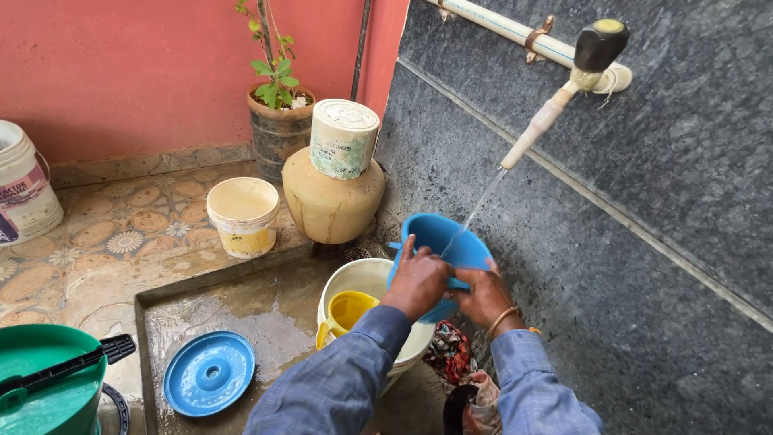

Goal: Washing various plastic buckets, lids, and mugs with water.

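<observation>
Both my hands hold a blue plastic pot [441, 238] tilted under a thin stream of water from a wall tap [564, 89]. My left hand [417, 282] grips its near rim, and my right hand [481, 295], with a bangle on the wrist, holds its lower side. Just below the pot stands a white bucket [354, 278] with a yellow mug [346, 312] inside it.
A blue lid [209, 373] lies on the wet floor at left. A green tub [48, 379] with a black handle sits bottom left. On the tiled ledge stand a cream bucket [242, 215], a clay pot [332, 201] topped by a tin, a potted plant [278, 113] and a white bucket [22, 185]. Cloth [451, 354] lies under my arms.
</observation>
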